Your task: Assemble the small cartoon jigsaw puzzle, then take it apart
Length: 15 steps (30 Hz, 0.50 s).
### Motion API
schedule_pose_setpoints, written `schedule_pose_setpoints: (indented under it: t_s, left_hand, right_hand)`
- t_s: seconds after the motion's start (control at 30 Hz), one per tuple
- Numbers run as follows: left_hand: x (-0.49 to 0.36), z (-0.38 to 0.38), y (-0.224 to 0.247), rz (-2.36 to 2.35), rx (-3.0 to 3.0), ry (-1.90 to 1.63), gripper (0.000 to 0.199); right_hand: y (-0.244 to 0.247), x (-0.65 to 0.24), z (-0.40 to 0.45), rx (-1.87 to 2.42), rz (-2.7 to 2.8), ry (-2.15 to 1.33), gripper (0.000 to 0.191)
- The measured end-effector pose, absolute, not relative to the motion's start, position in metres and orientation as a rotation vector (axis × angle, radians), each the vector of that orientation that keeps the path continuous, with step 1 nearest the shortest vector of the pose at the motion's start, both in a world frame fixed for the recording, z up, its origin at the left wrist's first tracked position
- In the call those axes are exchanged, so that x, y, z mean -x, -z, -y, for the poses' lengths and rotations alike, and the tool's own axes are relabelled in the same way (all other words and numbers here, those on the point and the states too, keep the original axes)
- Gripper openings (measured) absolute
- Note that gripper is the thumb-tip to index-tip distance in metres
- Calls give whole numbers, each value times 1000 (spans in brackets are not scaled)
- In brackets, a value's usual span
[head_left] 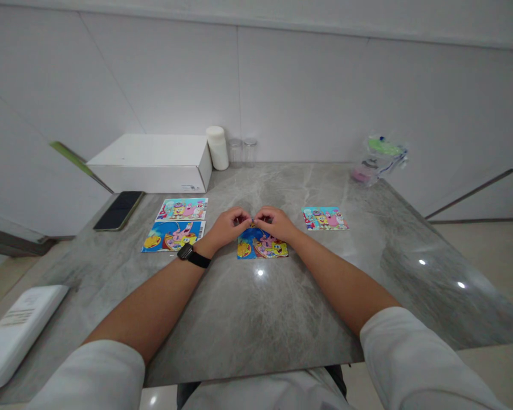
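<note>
Both my hands meet over the top edge of a blue cartoon picture [263, 245] lying flat in the middle of the table. My left hand [231, 225] wears a black watch at the wrist, and its thumb and fingers are pinched together. Opposite it, my right hand [276, 223] is closed in the same kind of pinch, fingertips nearly touching the left ones. Something small and dark shows between the fingertips, too small to name. The picture's upper part is hidden under the hands. To the left lie a light-blue cartoon card [182, 209] and a matching blue cartoon card [173, 236].
Another cartoon picture [325, 218] lies to the right. At the back are a white box [154, 165], a white bottle [218, 149], clear jars [250, 152] and a plastic bag [378, 159]. A phone [119, 210] and a white packet [21, 330] lie on the left.
</note>
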<state>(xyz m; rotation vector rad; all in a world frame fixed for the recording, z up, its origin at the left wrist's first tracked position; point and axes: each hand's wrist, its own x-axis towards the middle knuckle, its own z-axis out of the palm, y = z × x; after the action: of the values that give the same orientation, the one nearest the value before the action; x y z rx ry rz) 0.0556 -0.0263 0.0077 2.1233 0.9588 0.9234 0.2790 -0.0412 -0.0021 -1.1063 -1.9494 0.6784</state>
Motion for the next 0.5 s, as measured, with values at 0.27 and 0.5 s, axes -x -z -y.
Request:
schedule_pose_setpoints:
  t_s: [0.27,0.5]
  left_hand:
    - [-56,28,-13,-970,-2041,-946,25]
    - [-56,28,-11,-946,-2128,-947,22]
  right_hand:
    - [-3,-278,44,1026,1955,-695,13]
    - [-3,-279,40,1079,1814,-649,14]
